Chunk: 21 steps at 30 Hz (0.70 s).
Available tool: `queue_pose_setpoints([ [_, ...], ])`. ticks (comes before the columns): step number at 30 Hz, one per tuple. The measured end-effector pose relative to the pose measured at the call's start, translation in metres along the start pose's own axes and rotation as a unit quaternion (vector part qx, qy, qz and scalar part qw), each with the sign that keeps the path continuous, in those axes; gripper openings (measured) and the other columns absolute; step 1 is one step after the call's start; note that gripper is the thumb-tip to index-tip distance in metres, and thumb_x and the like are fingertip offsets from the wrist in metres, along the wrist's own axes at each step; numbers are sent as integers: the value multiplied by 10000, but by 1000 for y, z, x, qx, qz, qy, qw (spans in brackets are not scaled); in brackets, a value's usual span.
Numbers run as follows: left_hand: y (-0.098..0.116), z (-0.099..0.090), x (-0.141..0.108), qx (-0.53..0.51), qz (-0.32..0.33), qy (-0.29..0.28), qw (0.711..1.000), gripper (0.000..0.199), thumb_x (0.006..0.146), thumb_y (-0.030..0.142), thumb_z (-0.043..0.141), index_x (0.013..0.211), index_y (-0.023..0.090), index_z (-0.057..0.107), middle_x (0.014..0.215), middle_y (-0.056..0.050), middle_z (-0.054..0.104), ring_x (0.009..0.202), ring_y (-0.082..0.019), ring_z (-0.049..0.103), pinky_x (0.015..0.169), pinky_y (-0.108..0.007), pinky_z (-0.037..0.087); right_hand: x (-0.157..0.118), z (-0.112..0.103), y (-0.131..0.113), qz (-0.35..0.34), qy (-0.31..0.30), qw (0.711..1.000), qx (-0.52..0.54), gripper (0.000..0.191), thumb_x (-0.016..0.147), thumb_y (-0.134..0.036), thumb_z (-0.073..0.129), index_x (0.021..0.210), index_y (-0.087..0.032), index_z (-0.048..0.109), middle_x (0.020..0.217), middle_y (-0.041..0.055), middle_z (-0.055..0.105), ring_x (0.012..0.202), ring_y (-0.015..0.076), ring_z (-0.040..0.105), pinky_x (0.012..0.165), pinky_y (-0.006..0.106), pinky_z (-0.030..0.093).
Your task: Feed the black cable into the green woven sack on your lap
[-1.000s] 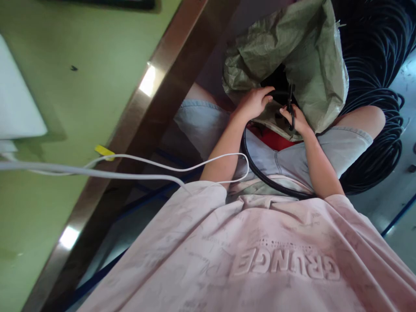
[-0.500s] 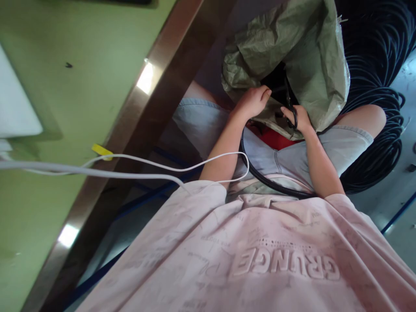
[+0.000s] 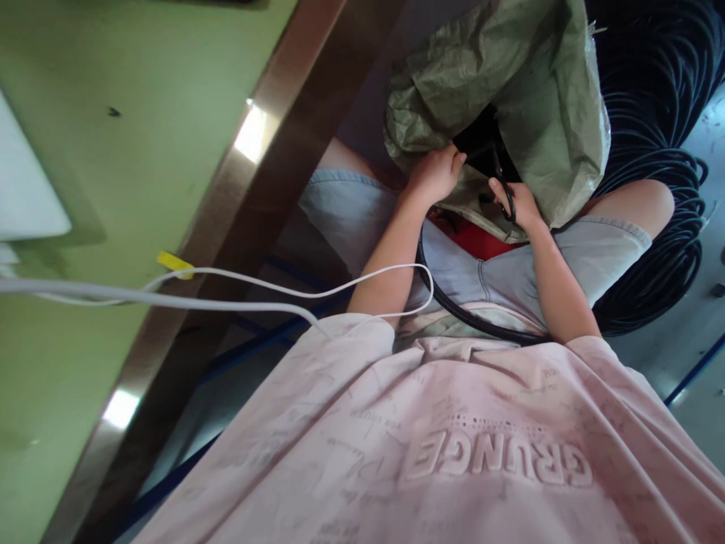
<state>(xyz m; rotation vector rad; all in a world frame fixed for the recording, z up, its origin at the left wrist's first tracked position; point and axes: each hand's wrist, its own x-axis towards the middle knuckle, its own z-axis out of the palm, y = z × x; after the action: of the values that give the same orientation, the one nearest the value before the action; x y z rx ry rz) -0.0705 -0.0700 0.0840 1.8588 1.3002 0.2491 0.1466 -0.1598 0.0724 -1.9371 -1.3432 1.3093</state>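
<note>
Over the mouth of a greenish woven sack (image 3: 547,128), my left hand (image 3: 436,177) is closed in a pinch on a black corrugated tube (image 3: 473,323). The tube curves across my lap, passes under my left wrist, and a dark end sticks out from the fingers toward the right. My right hand (image 3: 524,205) grips black-handled scissors (image 3: 508,202), its fingers through the loops. The blades point away from me over the sack's dark opening. Against that darkness I cannot tell whether they touch the tube. Dark contents in the sack are hard to make out.
Large coils of black tubing (image 3: 651,249) lie on the floor to the right. A green tabletop (image 3: 141,189) with a metal edge (image 3: 220,196) stands on the left. White cables (image 3: 226,304) run from it to my shirt. Something red (image 3: 481,240) shows between sack and lap.
The left hand has drawn slightly to the left. The scissor handles in the right hand have turned a little and sit closer together. The sack stays in place.
</note>
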Motion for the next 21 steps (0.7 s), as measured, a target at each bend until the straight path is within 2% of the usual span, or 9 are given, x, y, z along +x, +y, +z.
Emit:
queue_pose_setpoints([
  [3, -1, 0, 1, 2, 12, 4, 1000, 441, 1087, 595, 392, 1221, 264, 652, 1112, -100, 752, 1303, -282, 626, 1110, -367, 447, 1, -1, 1, -10, 25, 1000, 1, 687, 899, -856, 469, 709, -219, 641, 717, 62, 634, 831, 264, 675, 843, 411, 528],
  [6, -3, 1, 1, 4, 17, 7, 1000, 434, 1084, 591, 405, 1229, 263, 651, 1096, -96, 754, 1294, -281, 631, 1109, -363, 449, 0, 0, 2, -36, 33, 999, 0, 679, 916, -854, 440, 764, -224, 643, 767, 50, 643, 834, 247, 667, 837, 398, 537],
  [13, 1, -1, 0, 9, -32, 7, 999, 396, 1087, 520, 410, 1233, 256, 666, 1172, -119, 747, 1311, -311, 618, 1136, -410, 438, -2, 1, 0, -26, -28, 999, -20, 630, 917, -818, 523, 788, -213, 639, 744, 47, 630, 903, 265, 658, 834, 367, 501],
  [21, 2, -1, -2, 3, 1, 21, 1000, 331, 1062, 448, 509, 1290, 261, 660, 1191, -90, 755, 1346, -285, 598, 1142, -371, 447, -1, 1, -1, -35, -39, 998, -42, 592, 920, -777, 578, 835, -199, 674, 833, 74, 685, 1016, 293, 675, 882, 356, 497],
])
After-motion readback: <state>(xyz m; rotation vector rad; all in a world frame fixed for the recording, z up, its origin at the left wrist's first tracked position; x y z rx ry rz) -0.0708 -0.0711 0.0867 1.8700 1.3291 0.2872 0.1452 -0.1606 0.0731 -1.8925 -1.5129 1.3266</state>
